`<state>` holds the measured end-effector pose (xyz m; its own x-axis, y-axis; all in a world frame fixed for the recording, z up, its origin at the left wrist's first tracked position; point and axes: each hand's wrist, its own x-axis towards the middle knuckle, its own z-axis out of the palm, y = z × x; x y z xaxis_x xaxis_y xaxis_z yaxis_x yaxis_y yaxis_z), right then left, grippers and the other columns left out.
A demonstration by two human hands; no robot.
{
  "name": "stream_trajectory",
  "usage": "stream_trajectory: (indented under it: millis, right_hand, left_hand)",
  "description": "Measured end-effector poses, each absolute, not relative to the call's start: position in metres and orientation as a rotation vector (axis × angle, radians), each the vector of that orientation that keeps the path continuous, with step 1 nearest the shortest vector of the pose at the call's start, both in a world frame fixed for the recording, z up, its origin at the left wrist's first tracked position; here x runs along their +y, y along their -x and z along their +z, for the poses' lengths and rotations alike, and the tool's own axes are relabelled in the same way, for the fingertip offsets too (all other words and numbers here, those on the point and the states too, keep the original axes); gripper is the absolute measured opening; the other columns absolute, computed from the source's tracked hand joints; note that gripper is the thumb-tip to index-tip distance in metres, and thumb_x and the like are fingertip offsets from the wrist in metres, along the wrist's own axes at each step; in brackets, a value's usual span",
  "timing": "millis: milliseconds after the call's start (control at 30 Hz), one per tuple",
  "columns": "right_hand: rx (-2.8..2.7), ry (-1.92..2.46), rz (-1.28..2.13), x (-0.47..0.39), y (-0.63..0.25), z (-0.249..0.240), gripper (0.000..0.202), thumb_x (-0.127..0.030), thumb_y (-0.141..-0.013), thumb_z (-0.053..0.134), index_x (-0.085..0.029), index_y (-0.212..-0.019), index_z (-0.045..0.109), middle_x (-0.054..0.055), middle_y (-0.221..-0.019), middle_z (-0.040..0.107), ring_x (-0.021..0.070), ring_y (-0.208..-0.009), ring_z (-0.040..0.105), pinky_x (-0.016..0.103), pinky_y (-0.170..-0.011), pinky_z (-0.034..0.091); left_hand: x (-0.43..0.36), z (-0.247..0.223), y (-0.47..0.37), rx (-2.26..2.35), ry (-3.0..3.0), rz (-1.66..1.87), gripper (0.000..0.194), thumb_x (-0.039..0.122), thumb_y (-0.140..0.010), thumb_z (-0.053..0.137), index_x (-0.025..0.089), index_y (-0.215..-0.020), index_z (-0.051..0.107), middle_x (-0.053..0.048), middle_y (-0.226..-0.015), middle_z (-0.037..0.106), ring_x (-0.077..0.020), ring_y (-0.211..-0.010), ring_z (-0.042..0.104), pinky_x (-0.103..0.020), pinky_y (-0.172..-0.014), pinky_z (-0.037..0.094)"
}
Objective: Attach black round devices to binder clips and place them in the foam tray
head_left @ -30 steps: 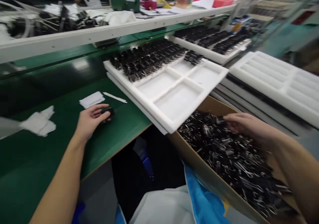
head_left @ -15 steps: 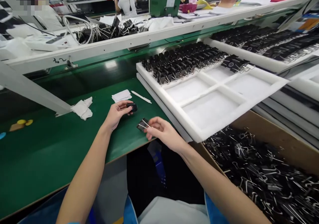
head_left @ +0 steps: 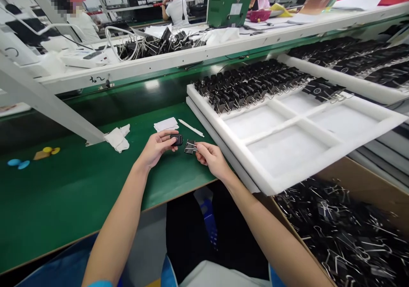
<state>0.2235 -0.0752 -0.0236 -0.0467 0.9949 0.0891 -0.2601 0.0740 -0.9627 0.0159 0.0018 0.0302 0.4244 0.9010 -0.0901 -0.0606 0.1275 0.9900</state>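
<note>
Between the thumb and fingers of my left hand [head_left: 159, 147] is a small black rounded device [head_left: 176, 140], its exact kind unclear. My right hand [head_left: 212, 157] pinches a black binder clip [head_left: 190, 147] by its silver wire handles. The clip's black body points left toward the device, with a small gap between the two. Both hands are above the green tabletop [head_left: 172, 180]. Just beyond them lie a white pen [head_left: 191, 127] and a small stack of white paper slips [head_left: 166, 124].
A white foam tray [head_left: 271, 180] on the right holds rows of black clipped pieces [head_left: 236, 89]. Below it stands a cardboard box [head_left: 361, 174] of loose binder clips [head_left: 345, 227]. A crumpled white cloth [head_left: 118, 139] lies left, beside a slanted white post [head_left: 57, 104].
My right hand has brought the binder clip up and closer to the device, turning it level. My left hand still holds the device. The camera view has shifted slightly.
</note>
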Motion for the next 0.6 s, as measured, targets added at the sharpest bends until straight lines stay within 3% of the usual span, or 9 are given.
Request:
stream_trajectory:
  millis: [200, 600]
  right_hand:
    - [-1.219, 0.993, 1.175, -0.074, -0.226, -0.035, 0.051, -0.059, -0.099, 0.061, -0.013, -0.118, 0.070, 0.003, -0.076, 0.054, 0.0158, -0.065, 0.046, 0.027, -0.055, 0.033]
    - [-1.274, 1.067, 1.128, -0.075, -0.226, -0.033, 0.050, -0.056, -0.100, 0.058, -0.013, -0.121, 0.072, 0.004, -0.079, 0.059, 0.0174, -0.067, 0.051, 0.027, -0.057, 0.037]
  left_hand:
    - [0.001, 0.031, -0.016, 0.922, -1.314, 0.775, 0.048, 0.035, -0.070, 0.090, 0.012, -0.109, 0.076, -0.010, -0.092, 0.075, -0.0161, -0.067, 0.067, -0.030, -0.066, 0.058]
    - [-0.001, 0.029, -0.019, 0.943, -1.382, 0.749, 0.050, 0.038, -0.068, 0.091, 0.012, -0.108, 0.077, -0.012, -0.093, 0.076, -0.0179, -0.068, 0.068, -0.034, -0.070, 0.060]
